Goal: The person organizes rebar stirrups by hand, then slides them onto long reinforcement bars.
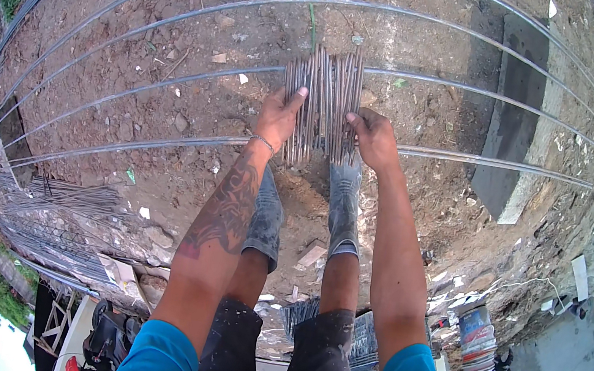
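Bare dirt ground lies below you, crossed by long steel bars. Your left hand and right hand clasp a bundle of thin grey stirrups, threaded upright over those bars.

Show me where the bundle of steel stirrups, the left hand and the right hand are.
bundle of steel stirrups [328,98], head view, middle of the bars
left hand [278,117], head view, back of hand
right hand [375,137], head view, back of hand

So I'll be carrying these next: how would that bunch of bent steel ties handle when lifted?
The bunch of ties is probably stiff and heavy for its size, being steel. Loose pieces may splay or slip, since both the left hand and right hand pinch its sides.
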`<act>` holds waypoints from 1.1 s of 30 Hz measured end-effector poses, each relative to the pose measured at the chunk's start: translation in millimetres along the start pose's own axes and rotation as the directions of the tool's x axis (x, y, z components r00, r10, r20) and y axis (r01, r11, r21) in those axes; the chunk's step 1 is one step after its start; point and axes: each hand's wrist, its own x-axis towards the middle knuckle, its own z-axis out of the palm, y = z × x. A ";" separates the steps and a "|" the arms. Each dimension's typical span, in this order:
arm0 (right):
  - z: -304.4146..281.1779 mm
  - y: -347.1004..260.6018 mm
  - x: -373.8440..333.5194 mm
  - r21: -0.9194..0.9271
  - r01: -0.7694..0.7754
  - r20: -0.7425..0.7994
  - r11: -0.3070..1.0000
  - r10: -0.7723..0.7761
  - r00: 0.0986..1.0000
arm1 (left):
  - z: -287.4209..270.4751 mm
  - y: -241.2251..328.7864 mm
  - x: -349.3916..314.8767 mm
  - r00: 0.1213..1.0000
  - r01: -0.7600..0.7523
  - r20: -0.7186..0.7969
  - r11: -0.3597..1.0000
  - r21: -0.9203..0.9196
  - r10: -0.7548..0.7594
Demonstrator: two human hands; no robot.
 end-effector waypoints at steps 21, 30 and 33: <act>24.4 -45.2 -13.5 -0.048 0.034 -0.258 0.998 -0.045 0.965 | -22.5 -7.7 -18.0 0.992 0.104 0.086 0.988 -0.116 -0.094; 119.5 -78.1 -50.0 -0.349 0.191 -0.304 0.918 -0.304 0.903 | -31.6 -4.9 -12.7 0.989 -0.086 0.137 0.963 0.254 0.053; 162.4 -101.7 -45.2 -0.361 0.091 -0.420 0.928 -0.249 0.873 | -81.2 -27.2 -7.3 0.977 -0.200 0.099 0.970 0.137 0.187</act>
